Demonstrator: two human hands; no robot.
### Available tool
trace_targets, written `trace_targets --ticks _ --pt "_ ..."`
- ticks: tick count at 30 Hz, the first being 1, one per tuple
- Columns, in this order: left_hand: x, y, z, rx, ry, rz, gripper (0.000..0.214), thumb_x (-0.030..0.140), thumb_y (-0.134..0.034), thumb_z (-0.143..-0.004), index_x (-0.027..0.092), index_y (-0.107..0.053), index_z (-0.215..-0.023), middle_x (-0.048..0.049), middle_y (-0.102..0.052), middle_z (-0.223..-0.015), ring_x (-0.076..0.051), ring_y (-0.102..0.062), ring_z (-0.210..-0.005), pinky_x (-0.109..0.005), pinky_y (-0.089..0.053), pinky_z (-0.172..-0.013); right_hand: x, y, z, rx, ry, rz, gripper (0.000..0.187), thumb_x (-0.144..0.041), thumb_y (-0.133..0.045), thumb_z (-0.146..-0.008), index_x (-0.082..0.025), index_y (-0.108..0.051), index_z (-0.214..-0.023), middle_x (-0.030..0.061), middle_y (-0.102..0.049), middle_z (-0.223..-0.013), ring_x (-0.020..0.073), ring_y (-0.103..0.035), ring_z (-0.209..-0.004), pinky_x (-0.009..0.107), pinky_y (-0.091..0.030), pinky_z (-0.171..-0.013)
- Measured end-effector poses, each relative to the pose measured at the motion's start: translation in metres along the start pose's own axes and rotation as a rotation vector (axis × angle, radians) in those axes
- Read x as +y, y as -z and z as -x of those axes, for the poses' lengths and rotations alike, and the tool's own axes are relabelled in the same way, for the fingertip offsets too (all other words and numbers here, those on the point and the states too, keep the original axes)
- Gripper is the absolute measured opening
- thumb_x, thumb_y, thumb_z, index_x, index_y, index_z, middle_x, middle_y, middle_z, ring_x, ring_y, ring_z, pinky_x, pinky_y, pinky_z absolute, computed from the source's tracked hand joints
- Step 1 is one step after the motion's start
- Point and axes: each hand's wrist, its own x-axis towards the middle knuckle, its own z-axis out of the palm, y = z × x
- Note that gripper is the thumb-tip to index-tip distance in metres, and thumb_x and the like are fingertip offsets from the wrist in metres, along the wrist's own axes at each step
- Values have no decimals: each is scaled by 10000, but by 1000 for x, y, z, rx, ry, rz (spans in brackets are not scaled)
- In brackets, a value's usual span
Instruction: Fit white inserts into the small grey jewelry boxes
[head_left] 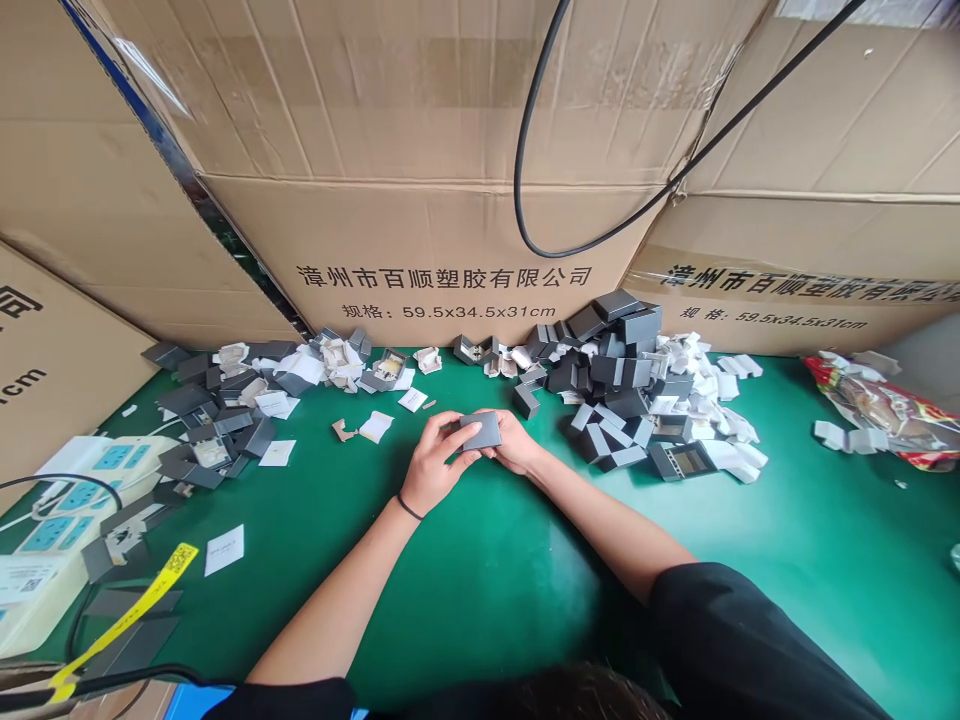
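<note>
A small dark grey box [481, 431] is held between both hands above the middle of the green table. My left hand [438, 462] grips its left side, thumb on the top face. At the box's right end my right hand [516, 443] closes around the edge, its fingers partly hidden behind. Beyond the hands, loose white card pieces [376, 427] and a torn brown scrap [343, 431] lie on the table. A single grey box [526, 401] rests just past my right hand, beside a large heap of grey boxes [622, 375].
Another pile of grey boxes and white inserts [217, 415] spreads at the left. White power strips [90, 500] with cables and a yellow tag [161, 580] stand at the left edge. A red plastic packet [885, 405] lies far right. Cardboard cartons [442, 240] wall the back; a black cable [525, 150] hangs there.
</note>
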Motion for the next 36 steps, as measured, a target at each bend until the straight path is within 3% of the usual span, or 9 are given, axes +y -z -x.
trace_targets --ticks 8,13,20,25,28,31,33,36 --pt "-2 -1 5 -24 79 -105 355 269 -526 -868 287 -541 -1223 -76 -504 -1153 -189 -557 -1062 -326 -528 -875 12 -5 -2 42 38 109 167 -225 -568 -647 -178 -496 -790 -70 -559 -466 73 -514 -394 159 -395 -369" --pt "-3 0 4 -63 162 -143 345 316 -492 -881 278 -551 -1218 -80 -543 -1141 -195 -564 -1067 -333 -512 -901 12 -11 -1 173 -8 126 233 -229 -541 -651 -170 -528 -876 -51 -587 -515 86 -540 -397 185 -451 -369" --pt "-2 -2 0 16 173 -188 335 327 -523 -864 268 -579 -1189 -70 -561 -1092 -185 -588 -1012 -303 -511 -875 12 -17 -6 271 -35 80 172 -211 -493 -661 -179 -518 -829 -48 -575 -504 94 -548 -388 190 -461 -350" --pt "-5 -5 1 100 224 -238 343 322 -573 -833 250 -599 -1167 -87 -541 -1079 -205 -563 -1040 -333 -507 -876 18 -15 -10 358 -41 73 138 -251 -522 -701 -210 -396 -741 -81 -518 -492 86 -529 -394 220 -497 -374" --pt "-8 -4 -1 100 321 -150 356 333 -566 -835 242 -589 -1178 -92 -544 -1095 -199 -568 -1026 -310 -542 -797 15 -14 -11 277 32 39 194 -277 -539 -711 -224 -384 -816 -85 -525 -584 77 -528 -462 178 -462 -363" --pt "-9 -1 -5 105 427 -47 366 363 -550 -839 240 -582 -1182 -96 -561 -1105 -190 -589 -979 -260 -564 -665 9 -13 -10 95 74 -18 383 -252 -587 -672 -237 -420 -1016 -63 -541 -716 79 -529 -560 142 -411 -355" --pt "-9 0 -8 114 467 -29 373 379 -553 -832 234 -587 -1175 -95 -584 -1082 -184 -605 -929 -257 -561 -646 7 -11 -10 16 107 19 497 -284 -623 -680 -230 -423 -1132 -63 -523 -706 71 -497 -538 145 -383 -357" --pt "-8 -1 -11 120 491 -32 397 410 -537 -837 218 -590 -1181 -99 -609 -1070 -180 -624 -870 -288 -552 -711 6 -6 -11 21 192 130 511 -396 -652 -707 -184 -474 -1137 -86 -477 -596 44 -408 -431 158 -327 -365"
